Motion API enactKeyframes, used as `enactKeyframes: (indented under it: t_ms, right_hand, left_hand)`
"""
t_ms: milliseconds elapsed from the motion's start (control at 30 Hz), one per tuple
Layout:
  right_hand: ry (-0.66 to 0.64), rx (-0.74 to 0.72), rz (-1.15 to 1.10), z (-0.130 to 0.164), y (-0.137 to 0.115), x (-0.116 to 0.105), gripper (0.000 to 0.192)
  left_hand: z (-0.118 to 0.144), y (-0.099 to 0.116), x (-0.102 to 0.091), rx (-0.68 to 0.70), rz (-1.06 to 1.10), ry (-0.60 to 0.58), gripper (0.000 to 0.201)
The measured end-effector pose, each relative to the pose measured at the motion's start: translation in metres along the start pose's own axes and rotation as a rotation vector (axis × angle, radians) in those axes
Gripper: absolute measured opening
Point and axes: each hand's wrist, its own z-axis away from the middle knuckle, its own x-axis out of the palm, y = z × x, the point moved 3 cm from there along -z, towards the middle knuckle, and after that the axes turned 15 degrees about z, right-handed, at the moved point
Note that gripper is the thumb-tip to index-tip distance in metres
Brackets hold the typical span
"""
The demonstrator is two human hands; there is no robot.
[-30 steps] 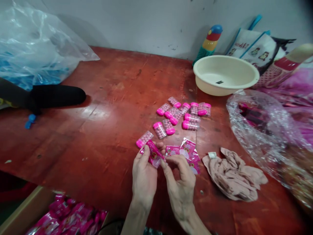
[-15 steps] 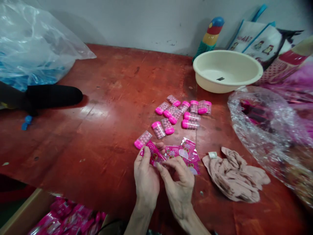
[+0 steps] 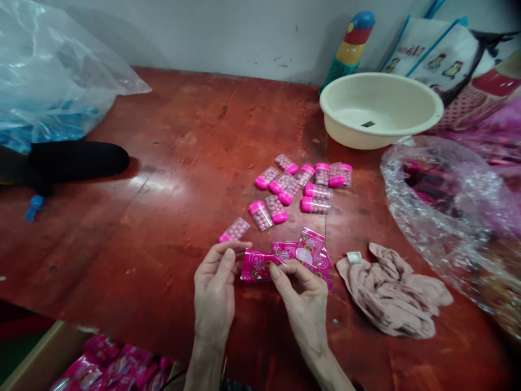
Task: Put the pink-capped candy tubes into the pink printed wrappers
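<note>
My right hand (image 3: 304, 297) pinches the right end of a pink printed packet (image 3: 256, 266) and holds it flat just above the red table (image 3: 163, 179). My left hand (image 3: 215, 282) is at the packet's left end, fingers curled close to it; I cannot tell whether they still grip it. Just beyond, a small stack of the same pink packets (image 3: 311, 250) lies on the table. One clear candy case with a pink cap (image 3: 235, 230) lies right above my left hand. Several more such cases (image 3: 303, 187) are scattered farther back.
A cream basin (image 3: 380, 108) stands at the back right beside printed bags (image 3: 431, 54). A crumpled beige cloth (image 3: 396, 290) lies right of my hands. Clear plastic bags sit at right (image 3: 451, 206) and back left (image 3: 52, 81). A black sleeve (image 3: 69, 160) rests at left; a carton of pink packets (image 3: 93, 369) is below.
My left hand has shifted left and loosened from the packet. The packet has turned from tilted to lying level, now held mainly by my right hand. The view has tipped slightly downward.
</note>
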Motion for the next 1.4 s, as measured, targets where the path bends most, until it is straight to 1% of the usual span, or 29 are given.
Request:
enactKeyframes:
  t_ms: [133,267,400,467,567,633,733,800,867,933,1000,1167,1300,1400]
  right_hand:
    - [-0.020,0.053,-0.020,0.000,0.001,0.001,0.018]
    - [-0.033,0.032,-0.042,-0.001,0.000,0.002,0.015]
    - [-0.049,0.015,-0.039,0.001,0.001,0.004,0.016]
    - [-0.042,-0.009,-0.011,0.002,0.001,0.006,0.019]
    - [0.020,-0.093,0.043,0.005,-0.002,0.008,0.018]
    - [0.069,-0.162,0.083,0.007,-0.005,0.008,0.015]
    - [0.129,-0.253,0.140,0.010,-0.006,0.006,0.011]
    - [0.196,-0.259,0.125,0.012,-0.004,0.001,0.011]
    - [0.269,-0.225,0.077,0.012,0.000,-0.005,0.012]
    - [0.305,-0.198,0.055,0.010,0.004,-0.008,0.009]
    - [0.274,-0.208,0.080,0.006,0.004,-0.007,0.004]
    - [0.133,-0.318,0.209,-0.006,-0.003,-0.004,0.021]
    - [0.044,-0.356,0.259,-0.012,-0.006,-0.008,0.029]
    - [0.032,-0.420,0.292,-0.013,-0.006,-0.013,0.020]
  left_hand:
    - [0.008,0.001,-0.006,0.158,-0.137,-0.032,0.003]
    - [0.009,-0.005,-0.005,0.132,-0.237,-0.110,0.006]
    - [0.005,-0.008,-0.004,0.114,-0.277,-0.119,0.007]
    - [0.004,-0.011,-0.004,0.076,-0.235,-0.083,0.010]
    - [0.005,-0.016,-0.004,0.012,-0.119,0.040,0.011]
    - [0.007,-0.019,-0.003,-0.059,-0.051,0.102,0.011]
    - [0.006,-0.022,0.000,-0.141,0.009,0.136,0.012]
    - [0.002,-0.019,-0.001,-0.131,0.032,0.167,0.013]
    - [-0.004,-0.012,-0.006,-0.057,0.068,0.222,0.013]
    - [-0.008,-0.006,-0.010,0.030,0.096,0.261,0.012]
    - [-0.009,-0.003,-0.011,0.051,0.089,0.248,0.010]
    - [-0.002,-0.009,-0.003,-0.022,0.016,0.149,0.013]
    - [0.002,-0.013,-0.001,-0.010,-0.098,0.069,0.012]
    - [0.003,-0.013,-0.002,0.028,-0.187,-0.006,0.010]
